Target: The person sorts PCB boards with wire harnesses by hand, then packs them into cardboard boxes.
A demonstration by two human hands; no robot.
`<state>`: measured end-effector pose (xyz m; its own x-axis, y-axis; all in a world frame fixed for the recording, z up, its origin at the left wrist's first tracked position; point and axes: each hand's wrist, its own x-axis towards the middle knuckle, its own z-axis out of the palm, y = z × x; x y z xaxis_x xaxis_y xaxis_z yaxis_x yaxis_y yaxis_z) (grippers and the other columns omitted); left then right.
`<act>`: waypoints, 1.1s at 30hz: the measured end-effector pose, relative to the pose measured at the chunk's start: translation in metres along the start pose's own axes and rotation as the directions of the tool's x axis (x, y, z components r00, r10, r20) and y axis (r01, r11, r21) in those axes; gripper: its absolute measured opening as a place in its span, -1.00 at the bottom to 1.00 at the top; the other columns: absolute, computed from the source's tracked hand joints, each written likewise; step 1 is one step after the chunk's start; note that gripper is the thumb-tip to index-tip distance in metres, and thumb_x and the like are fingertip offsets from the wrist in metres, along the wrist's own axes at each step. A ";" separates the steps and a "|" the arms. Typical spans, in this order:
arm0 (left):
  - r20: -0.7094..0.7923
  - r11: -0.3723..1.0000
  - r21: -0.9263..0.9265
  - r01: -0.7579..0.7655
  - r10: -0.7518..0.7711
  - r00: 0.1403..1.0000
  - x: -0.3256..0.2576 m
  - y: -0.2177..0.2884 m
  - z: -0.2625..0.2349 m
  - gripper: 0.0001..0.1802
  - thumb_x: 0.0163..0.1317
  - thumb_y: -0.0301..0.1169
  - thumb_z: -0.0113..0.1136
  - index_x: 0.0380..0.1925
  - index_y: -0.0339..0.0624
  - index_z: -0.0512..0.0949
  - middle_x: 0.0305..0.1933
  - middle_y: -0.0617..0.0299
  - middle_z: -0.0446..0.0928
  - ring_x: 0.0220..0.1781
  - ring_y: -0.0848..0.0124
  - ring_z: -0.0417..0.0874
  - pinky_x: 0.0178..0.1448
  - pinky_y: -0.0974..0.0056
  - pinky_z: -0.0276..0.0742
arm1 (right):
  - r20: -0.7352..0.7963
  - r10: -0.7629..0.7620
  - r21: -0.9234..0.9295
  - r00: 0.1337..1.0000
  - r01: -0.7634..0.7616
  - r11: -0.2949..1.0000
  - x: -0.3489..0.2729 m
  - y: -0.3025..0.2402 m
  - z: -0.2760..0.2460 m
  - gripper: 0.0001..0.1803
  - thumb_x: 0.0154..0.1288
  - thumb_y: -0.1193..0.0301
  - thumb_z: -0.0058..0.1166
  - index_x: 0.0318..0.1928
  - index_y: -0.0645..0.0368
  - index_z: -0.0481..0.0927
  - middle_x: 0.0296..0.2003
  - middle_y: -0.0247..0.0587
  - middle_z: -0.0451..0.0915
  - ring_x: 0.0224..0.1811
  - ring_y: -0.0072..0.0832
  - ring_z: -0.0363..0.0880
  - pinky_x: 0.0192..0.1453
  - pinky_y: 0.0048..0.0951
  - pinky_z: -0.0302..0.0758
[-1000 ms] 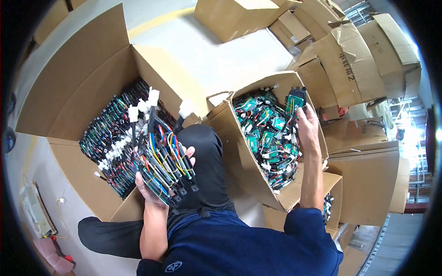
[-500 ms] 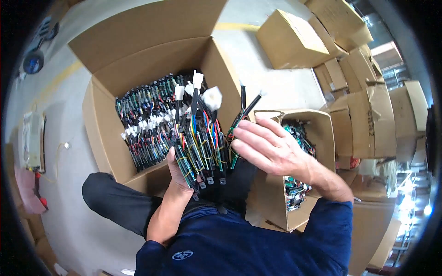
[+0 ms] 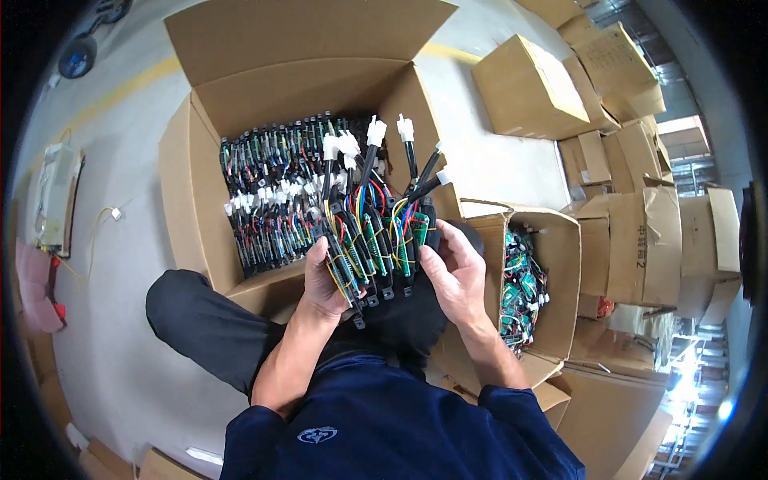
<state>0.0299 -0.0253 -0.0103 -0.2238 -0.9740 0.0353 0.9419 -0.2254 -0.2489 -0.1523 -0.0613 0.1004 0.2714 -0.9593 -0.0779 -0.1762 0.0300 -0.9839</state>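
Observation:
Across my lap stands a row of black-cased circuit boards (image 3: 373,244) with coloured wires, yellow ties and black leads ending in white plugs. My left hand (image 3: 324,282) grips the left end of the row, with the thumb up along the outermost board. At the other end, my right hand (image 3: 458,276) has its thumb against a green circuit board (image 3: 418,228) and its fingers behind it, partly hidden. Just beyond the row, a large open carton (image 3: 188,184) holds rows of similar boards packed upright.
To my right, a smaller open carton (image 3: 564,276) contains loosely heaped green boards and wires. Several brown cartons (image 3: 528,88) are stacked farther right. On the floor at left lie a pale metal unit (image 3: 58,200) with a cable and a pink piece (image 3: 36,288).
My right hand has come down and inward, from stretched fingers beside the rightmost board to a grip on it. That board now sits against the row. The view has shifted slightly.

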 end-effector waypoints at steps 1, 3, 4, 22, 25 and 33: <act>0.006 0.999 -0.034 0.000 0.001 1.000 0.000 0.002 0.000 -0.27 0.37 -0.13 0.29 0.38 -0.38 0.35 0.21 -0.25 0.59 -0.01 -0.05 0.80 -0.28 -0.02 0.89 | 0.013 0.001 0.005 1.000 -0.001 1.000 0.002 -0.001 0.001 -0.48 0.50 0.49 0.19 0.36 0.41 0.39 0.03 -0.26 0.62 -0.01 -0.65 0.56 0.08 -0.60 0.51; 0.073 0.999 -0.013 0.044 -0.042 0.996 0.000 0.008 0.001 -0.26 0.34 -0.13 0.35 0.38 -0.33 0.37 0.25 -0.18 0.58 0.14 0.01 0.74 0.03 -0.05 0.83 | 0.045 -0.057 -0.199 0.997 0.065 0.978 0.002 -0.002 0.003 -0.47 0.50 0.49 0.18 0.37 0.41 0.38 0.03 -0.26 0.62 0.00 -0.63 0.57 0.10 -0.60 0.51; 0.049 0.999 0.034 0.025 -0.026 0.998 -0.002 0.008 0.002 -0.26 0.33 -0.13 0.37 0.38 -0.31 0.38 0.27 -0.15 0.58 0.19 0.04 0.72 0.14 -0.05 0.78 | 0.051 -0.055 -0.191 0.997 0.064 0.980 0.002 0.000 -0.001 -0.47 0.50 0.49 0.18 0.37 0.41 0.38 0.03 -0.26 0.62 0.00 -0.63 0.57 0.10 -0.60 0.51; 0.490 -0.727 0.663 -0.176 0.244 0.837 0.028 0.042 0.149 -0.27 -0.32 -0.08 0.75 -0.29 -0.42 0.61 -0.27 0.21 0.31 -0.22 0.38 0.44 -0.10 0.26 0.47 | 0.198 -0.144 0.372 0.970 0.062 0.926 0.059 0.026 -0.001 -0.17 0.18 0.55 0.50 0.37 0.34 0.28 0.14 -0.17 0.57 0.19 -0.45 0.58 0.31 -0.34 0.56; 0.263 -0.529 0.847 -0.050 0.335 0.905 0.027 0.054 0.166 -0.47 -0.03 -0.17 0.67 -0.18 -0.33 0.69 -0.38 0.32 0.25 -0.37 0.53 0.36 -0.26 0.32 0.39 | 0.223 -0.122 0.270 0.967 0.059 0.961 0.087 -0.003 0.007 -0.16 0.15 0.53 0.52 0.36 0.35 0.28 0.18 -0.14 0.54 0.19 -0.45 0.57 0.33 -0.34 0.55; -0.078 -0.321 0.913 0.252 0.469 0.880 0.051 0.108 0.112 -0.74 0.43 -0.35 0.30 -0.11 -0.39 0.60 -0.41 0.33 0.53 -0.31 0.57 0.55 -0.22 0.33 0.53 | 0.394 -0.084 -0.275 0.915 0.204 0.939 0.186 0.013 0.025 -0.20 0.18 0.33 0.52 0.30 0.40 0.35 0.00 0.01 0.70 0.00 -0.40 0.69 0.14 -0.37 0.63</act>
<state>0.1484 -0.1018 0.0729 0.2254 -0.9608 -0.1615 -0.1300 -0.1939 0.9724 -0.0805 -0.2324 0.0691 0.6361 -0.7698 -0.0525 -0.3707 -0.2452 -0.8958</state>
